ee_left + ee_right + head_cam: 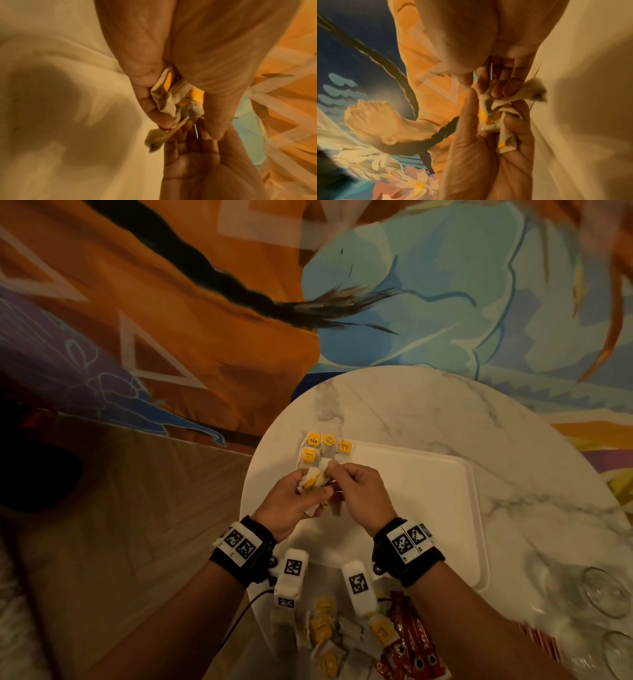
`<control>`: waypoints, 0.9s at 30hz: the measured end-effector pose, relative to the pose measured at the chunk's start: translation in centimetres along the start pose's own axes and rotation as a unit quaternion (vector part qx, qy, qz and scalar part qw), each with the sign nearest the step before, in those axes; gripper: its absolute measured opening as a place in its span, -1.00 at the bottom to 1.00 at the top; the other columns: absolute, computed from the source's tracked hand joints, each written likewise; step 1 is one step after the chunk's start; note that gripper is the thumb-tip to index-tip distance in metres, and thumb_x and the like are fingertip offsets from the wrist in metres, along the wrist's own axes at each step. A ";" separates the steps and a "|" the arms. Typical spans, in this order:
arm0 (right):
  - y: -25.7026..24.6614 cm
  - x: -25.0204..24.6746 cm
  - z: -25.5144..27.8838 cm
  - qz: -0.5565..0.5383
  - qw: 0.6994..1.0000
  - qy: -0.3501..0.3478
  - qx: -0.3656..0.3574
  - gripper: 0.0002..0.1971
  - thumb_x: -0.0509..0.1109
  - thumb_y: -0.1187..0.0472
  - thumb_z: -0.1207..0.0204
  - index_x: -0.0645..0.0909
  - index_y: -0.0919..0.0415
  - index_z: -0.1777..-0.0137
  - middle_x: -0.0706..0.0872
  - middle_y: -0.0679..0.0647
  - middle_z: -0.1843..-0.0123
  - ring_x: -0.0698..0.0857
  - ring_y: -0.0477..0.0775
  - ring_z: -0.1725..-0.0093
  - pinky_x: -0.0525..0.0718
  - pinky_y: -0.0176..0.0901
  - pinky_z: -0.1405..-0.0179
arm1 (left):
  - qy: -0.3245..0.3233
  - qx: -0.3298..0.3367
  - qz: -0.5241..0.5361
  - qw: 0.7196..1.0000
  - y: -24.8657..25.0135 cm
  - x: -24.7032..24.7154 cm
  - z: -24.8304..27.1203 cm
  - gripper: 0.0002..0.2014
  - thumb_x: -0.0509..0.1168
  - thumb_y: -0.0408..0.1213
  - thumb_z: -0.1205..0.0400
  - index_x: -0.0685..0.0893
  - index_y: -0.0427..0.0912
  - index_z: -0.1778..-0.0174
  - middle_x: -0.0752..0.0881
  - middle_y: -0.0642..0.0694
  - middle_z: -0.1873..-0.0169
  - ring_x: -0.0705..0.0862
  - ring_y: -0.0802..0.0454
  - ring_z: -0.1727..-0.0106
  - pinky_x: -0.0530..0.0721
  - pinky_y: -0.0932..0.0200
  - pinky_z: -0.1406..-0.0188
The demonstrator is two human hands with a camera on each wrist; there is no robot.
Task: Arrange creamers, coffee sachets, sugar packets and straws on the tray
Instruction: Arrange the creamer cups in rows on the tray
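Over the near left part of the white tray [411,491], my left hand [294,498] grips a bunch of tea bags with yellow tags [311,479]. My right hand [356,491] meets it and pinches one white tea bag [325,465] at the bunch's top. In the left wrist view the crumpled bunch [173,97] sits between curled fingers, with one bag [154,140] hanging out. The right wrist view shows fingertips [503,88] pinching that bag [534,89]. Several tea bags [325,445] lie side by side at the tray's far left corner.
A round marble table [411,405] carries the tray. At its near edge lie a loose pile of tea bags [329,635] and red sachets [407,642]. Clear glasses [603,590] stand at the near right. A painted wall rises behind the table.
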State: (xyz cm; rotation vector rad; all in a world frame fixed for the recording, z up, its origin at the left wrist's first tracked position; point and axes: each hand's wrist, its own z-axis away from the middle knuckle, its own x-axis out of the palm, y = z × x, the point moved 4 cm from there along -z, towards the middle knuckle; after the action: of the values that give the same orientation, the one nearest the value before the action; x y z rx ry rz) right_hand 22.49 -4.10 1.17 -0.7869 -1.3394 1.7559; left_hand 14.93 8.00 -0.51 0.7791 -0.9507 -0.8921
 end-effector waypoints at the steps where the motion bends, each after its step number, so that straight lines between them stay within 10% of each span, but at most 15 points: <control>1: -0.1 0.0 0.0 -0.025 1.000 -0.001 0.018 -0.62 0.34 0.11 -0.72 0.72 0.46 0.13 0.73 0.55 0.23 0.68 0.33 0.40 0.68 0.11 0.37 | 0.011 0.005 -0.005 1.000 0.1 -0.1 0.0 -0.69 0.42 -0.47 -0.63 0.65 -0.36 -0.30 0.76 -0.21 0.07 0.72 -0.03 0.17 0.68 0.15 0.28; 7: -0.4 -0.9 -0.1 0.038 0.999 -0.001 -0.012 -0.76 0.34 0.44 -0.62 0.82 0.23 -0.06 0.85 0.26 0.06 0.75 0.01 0.21 0.69 -0.25 0.25 | 0.038 -0.004 -0.021 0.999 0.3 -0.6 -0.2 -0.79 0.38 -0.39 -0.68 0.72 -0.17 -0.22 0.83 -0.14 0.07 0.75 0.02 0.21 0.66 0.18 0.35; 16: 1.1 -0.9 1.2 0.077 0.993 -0.084 0.016 -0.94 0.52 0.26 -0.59 0.79 0.11 0.00 0.83 0.08 0.20 0.74 -0.04 0.24 0.69 -0.24 0.25 | 0.063 -0.027 0.090 0.994 0.4 -1.5 -0.5 -0.84 0.35 -0.41 -0.69 0.72 -0.16 -0.15 0.79 -0.12 0.15 0.74 0.04 0.22 0.69 0.23 0.37; 22: 1.3 -3.4 0.2 0.110 0.985 0.124 -0.042 -0.90 0.55 0.18 -0.52 0.71 0.13 0.19 0.82 0.06 0.26 0.77 0.09 0.25 0.71 -0.09 0.21 | 0.118 -0.035 0.076 0.990 0.1 -2.6 -0.9 -0.80 0.39 -0.40 -0.67 0.71 -0.22 -0.21 0.78 -0.21 0.05 0.75 -0.17 0.03 0.70 0.18 0.36; 27: 0.3 -1.4 0.4 0.200 0.967 0.104 -0.121 -0.97 0.53 0.15 -0.53 0.73 0.04 0.09 0.78 -0.07 0.15 0.73 -0.11 0.16 0.65 -0.32 0.16 | 0.048 -0.041 0.066 0.996 -0.1 -0.7 -0.9 -0.76 0.35 -0.32 -0.71 0.68 -0.28 -0.28 0.78 -0.24 0.01 0.75 -0.10 0.05 0.72 0.11 0.24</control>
State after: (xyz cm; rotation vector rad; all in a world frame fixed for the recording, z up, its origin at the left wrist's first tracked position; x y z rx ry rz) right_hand 22.83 -5.52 0.97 -1.4219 -1.3326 1.7627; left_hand 15.49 8.70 -1.18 0.6752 -0.8664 -0.7666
